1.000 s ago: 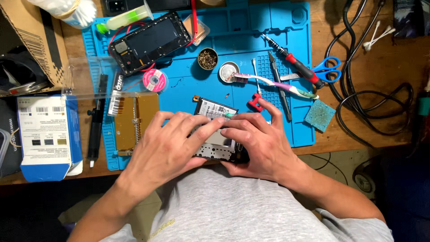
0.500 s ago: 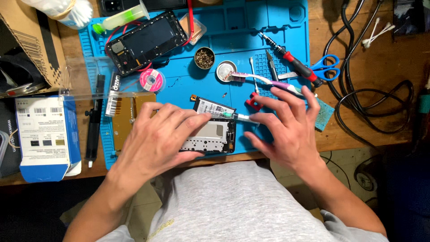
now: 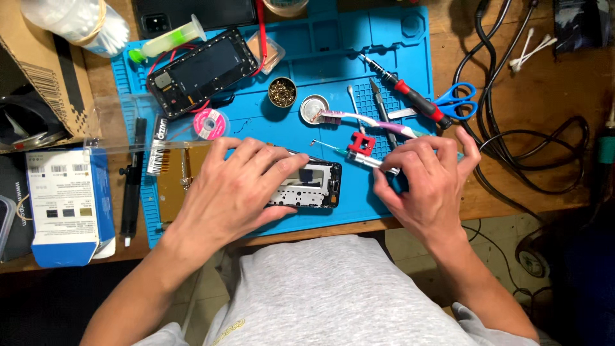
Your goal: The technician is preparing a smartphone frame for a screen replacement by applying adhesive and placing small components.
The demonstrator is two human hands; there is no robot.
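Opened phone (image 3: 306, 186) at mat's (image 3: 384, 57) front edge, pinned under flat, spread left hand (image 3: 234, 189). Right hand (image 3: 426, 179) pinching tweezers (image 3: 359, 158); risk of slipping, scratching the board.

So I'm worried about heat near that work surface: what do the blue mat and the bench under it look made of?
The blue mat looks like silicone rubber: matte, with moulded compartments. The bench looks like bare wood, brown with visible grain.
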